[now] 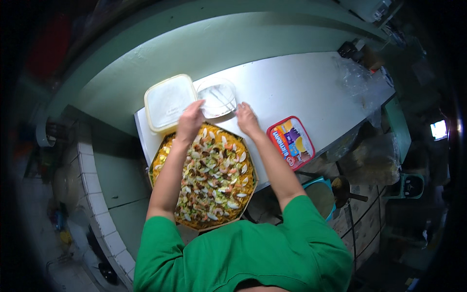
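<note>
A clear round plastic container (217, 91) stands on the white table beyond the food, with a pale, whitish inside that I cannot make out. My left hand (190, 120) pinches its left rim, fingers closed. At its right edge my right hand (247, 119) has curled fingers that seem to grip the rim. Below my forearms lies a large octagonal tray (254, 191) of orange noodles (214, 182) topped with egg slices, shrimp and shredded greens. A white square tub (170, 102) with a yellowish rim sits just left of the clear container.
A red-rimmed plastic lid (292, 142) with a colourful print rests right of my right forearm. Crumpled clear plastic (357, 80) covers the table's far right end. A green wall (194, 44) runs behind. Beyond the near edge stand a blue-rimmed item (321, 197) and a dark-handled pan (343, 191).
</note>
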`<state>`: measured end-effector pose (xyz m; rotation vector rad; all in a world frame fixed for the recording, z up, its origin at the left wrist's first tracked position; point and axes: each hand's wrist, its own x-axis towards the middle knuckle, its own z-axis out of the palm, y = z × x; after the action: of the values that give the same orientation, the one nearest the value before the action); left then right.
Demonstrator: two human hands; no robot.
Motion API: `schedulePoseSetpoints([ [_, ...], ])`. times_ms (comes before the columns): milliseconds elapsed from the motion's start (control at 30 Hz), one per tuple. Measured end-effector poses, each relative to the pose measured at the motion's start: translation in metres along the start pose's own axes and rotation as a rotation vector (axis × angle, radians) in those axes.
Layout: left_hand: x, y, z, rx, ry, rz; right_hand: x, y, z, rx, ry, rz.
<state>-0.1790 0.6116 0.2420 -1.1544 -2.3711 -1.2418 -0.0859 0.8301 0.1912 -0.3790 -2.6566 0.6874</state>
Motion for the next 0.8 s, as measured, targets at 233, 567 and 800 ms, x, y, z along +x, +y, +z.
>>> schedulePoseSetpoints([
  [233,-0.230,-0.058,-0.149,0.178,0.278,-0.785,-0.133,0.044,-0.020,0.514,-0.248,0.550],
  [567,-0.304,-0.086,-0.132,-0.040,0.064,-1.390,-0.159,0.043,0.021,0.745,-0.233,0.849],
  [800,-0.261,-0.074,-0.128,-0.041,-0.094,-1.260,-0.200,0.036,0.002,1.004,-0.219,0.743],
])
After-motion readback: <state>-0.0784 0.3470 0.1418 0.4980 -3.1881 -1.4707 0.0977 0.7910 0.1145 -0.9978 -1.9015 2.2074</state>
